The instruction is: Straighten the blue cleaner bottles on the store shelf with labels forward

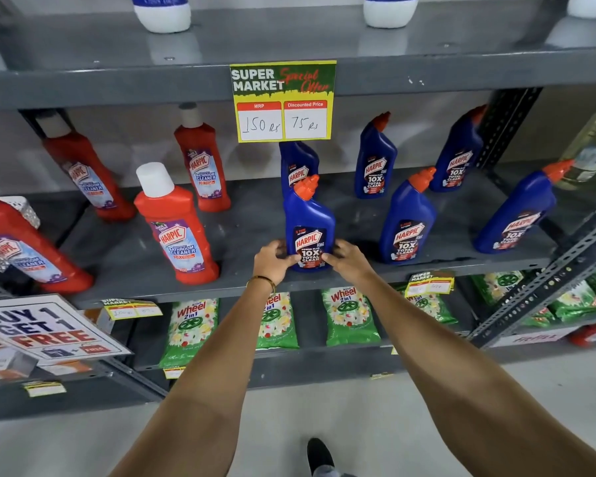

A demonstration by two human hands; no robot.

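Several blue cleaner bottles with orange caps stand on the grey middle shelf. The front-centre blue bottle stands upright at the shelf's front edge with its label facing me. My left hand grips its base from the left and my right hand grips it from the right. Behind it stands another blue bottle, partly hidden by the price sign. More blue bottles stand to the right: a back one, a front one, a far back one and a far-right one, labels forward.
Red bathroom cleaner bottles fill the shelf's left half. A yellow price sign hangs from the upper shelf edge. Green detergent packs lie on the shelf below. A "buy 1 get 1 free" sign sits at the lower left.
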